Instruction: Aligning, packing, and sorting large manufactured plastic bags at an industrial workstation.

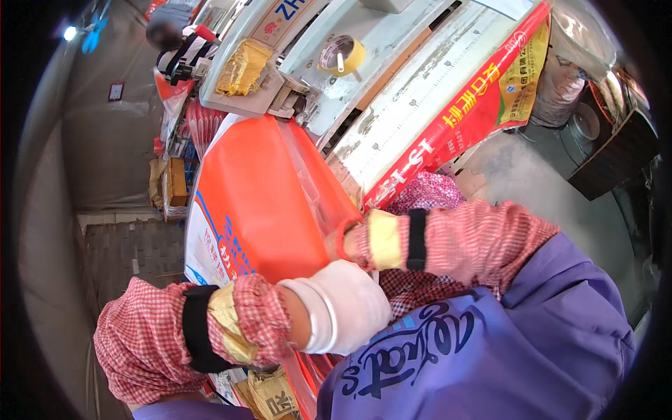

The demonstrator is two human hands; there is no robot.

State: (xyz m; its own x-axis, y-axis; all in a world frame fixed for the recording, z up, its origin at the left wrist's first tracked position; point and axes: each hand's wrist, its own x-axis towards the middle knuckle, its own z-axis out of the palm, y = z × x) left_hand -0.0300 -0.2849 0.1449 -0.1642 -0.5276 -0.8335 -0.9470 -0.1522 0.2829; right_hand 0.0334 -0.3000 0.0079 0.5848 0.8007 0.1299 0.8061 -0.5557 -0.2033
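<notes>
A large red plastic sack with a white printed side lies in front of me, its near edge reaching my hands. My left hand, in a white glove, is at this near edge, close to my body. Its fingers turn down out of sight. Just beyond it, my right hand touches the sack's right edge, with a red band at the wrist. The glove and the sack hide most of its fingers, so I cannot tell what either hand grips. Both forearms wear red checked sleeves with black bands.
Beyond the sack stands a grey machine head with a yellow patch. A yellow tape roll rests on its bed. A ruled white board and a red-yellow printed sack run along the right. A cardboard box is at the left.
</notes>
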